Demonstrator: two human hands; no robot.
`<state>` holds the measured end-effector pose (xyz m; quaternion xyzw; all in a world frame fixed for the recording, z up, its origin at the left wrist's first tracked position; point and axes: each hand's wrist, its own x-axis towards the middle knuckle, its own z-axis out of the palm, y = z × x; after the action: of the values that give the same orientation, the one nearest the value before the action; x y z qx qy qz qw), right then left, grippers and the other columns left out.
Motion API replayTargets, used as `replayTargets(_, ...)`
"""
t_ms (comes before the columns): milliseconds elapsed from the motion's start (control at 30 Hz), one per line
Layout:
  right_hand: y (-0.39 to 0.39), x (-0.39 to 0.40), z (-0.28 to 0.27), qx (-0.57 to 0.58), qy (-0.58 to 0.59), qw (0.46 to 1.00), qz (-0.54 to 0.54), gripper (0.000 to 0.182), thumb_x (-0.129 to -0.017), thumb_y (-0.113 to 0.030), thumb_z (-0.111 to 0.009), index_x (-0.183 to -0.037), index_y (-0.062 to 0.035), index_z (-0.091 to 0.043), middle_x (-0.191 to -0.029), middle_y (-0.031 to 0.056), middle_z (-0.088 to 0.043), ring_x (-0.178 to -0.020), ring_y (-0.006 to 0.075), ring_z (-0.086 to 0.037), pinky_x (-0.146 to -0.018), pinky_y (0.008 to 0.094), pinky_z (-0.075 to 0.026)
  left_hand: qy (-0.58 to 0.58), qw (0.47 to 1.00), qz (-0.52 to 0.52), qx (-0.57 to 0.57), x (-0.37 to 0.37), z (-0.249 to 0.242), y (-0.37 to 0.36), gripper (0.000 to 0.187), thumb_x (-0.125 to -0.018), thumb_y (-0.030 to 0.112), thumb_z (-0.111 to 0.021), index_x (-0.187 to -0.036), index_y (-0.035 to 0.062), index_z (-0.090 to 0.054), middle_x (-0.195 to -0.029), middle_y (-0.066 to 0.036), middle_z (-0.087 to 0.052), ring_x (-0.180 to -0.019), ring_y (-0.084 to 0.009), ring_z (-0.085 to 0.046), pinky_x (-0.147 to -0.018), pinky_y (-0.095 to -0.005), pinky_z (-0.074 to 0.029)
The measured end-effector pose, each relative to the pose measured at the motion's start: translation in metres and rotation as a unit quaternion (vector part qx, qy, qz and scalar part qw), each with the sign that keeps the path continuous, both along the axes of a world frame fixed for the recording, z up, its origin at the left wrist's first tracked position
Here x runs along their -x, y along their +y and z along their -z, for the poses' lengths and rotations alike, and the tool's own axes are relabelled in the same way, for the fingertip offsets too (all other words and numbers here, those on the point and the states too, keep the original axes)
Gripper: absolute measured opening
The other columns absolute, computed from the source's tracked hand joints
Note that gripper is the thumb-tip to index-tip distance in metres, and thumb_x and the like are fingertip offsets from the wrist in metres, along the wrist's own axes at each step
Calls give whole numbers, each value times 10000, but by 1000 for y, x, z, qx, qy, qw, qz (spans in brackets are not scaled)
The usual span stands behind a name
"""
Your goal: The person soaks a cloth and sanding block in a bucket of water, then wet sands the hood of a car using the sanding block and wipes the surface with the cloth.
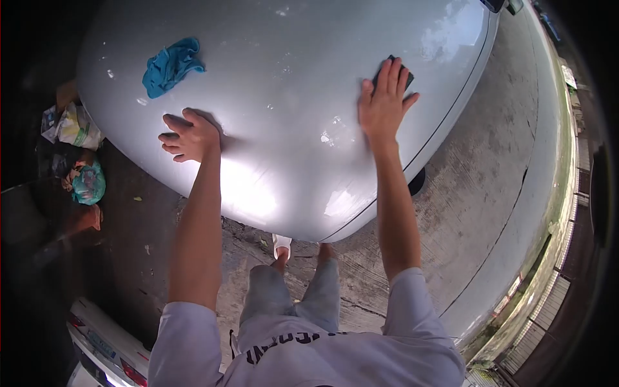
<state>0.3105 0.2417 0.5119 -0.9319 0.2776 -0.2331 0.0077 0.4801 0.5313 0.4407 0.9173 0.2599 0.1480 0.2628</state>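
Note:
A silver car hood (pixel 284 103) spreads out in front of me, glossy and full of reflections. My left hand (pixel 190 137) leans on its left part with the fingers spread, nothing in it. Just beyond those fingers lies a crumpled blue cloth (pixel 171 68). Farther right, my right hand (pixel 385 106) is laid over a small dark pad (pixel 406 79), pressing it against the hood. Only the pad's edges show around the fingers; the rest is covered by them.
On the ground at the left are a white bag (pixel 80 128), a teal plastic bag (pixel 89 183) and other litter. A white car (pixel 106 351) stands behind me at the lower left. Cracked concrete (pixel 477 174) runs along the right, toward a fence (pixel 551 300).

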Motion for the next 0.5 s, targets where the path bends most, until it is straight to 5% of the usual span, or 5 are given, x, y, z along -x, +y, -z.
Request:
replayTargets(133, 232, 90, 48, -102, 148, 971, -155, 777, -892, -524, -618, -1521, -107, -435, -1660, 48, -263, -1543, 254, -183, -1205, 638, -54, -9, 1000, -12, -10, -2, 9, 1, 694, -952, 674, -351, -1530, 290, -368, -1576, -262, -245, -1468, -414, -214, -1095, -675, -203)
replayTargets(233, 179, 95, 39, -28, 152, 956, -250, 787, -880, -539, -628, -1521, -126, -437, -1656, 39, -273, -1544, 226, -182, -1202, 647, -64, -12, 1000, -3, -1, -2, 0, -1, 701, -956, 675, -343, -1531, 276, -365, -1577, -273, -239, -1466, -433, -206, -1098, -676, -194)
replayTargets(400, -69, -32, -40, 16, -21, 1000, -15, 618, -1059, -418, -378, -1527, -16, -370, -1611, 155, -343, -1499, 362, -272, -1159, 701, -82, -8, 1000, 10, 0, 1, 1, 0, 698, -976, 658, -347, -1535, 240, -339, -1566, -315, -218, -1471, -479, -180, -1091, -726, -181)
replayTargets(500, -11, -27, -15, -1, -44, 999, 9, 625, -1054, -408, -381, -1526, 2, -365, -1624, 159, -315, -1504, 376, -253, -1169, 684, -88, -6, 1000, 6, -6, 5, 3, 4, 701, -975, 659, -344, -1536, 240, -341, -1568, -316, -216, -1465, -478, -192, -1089, -728, -182)
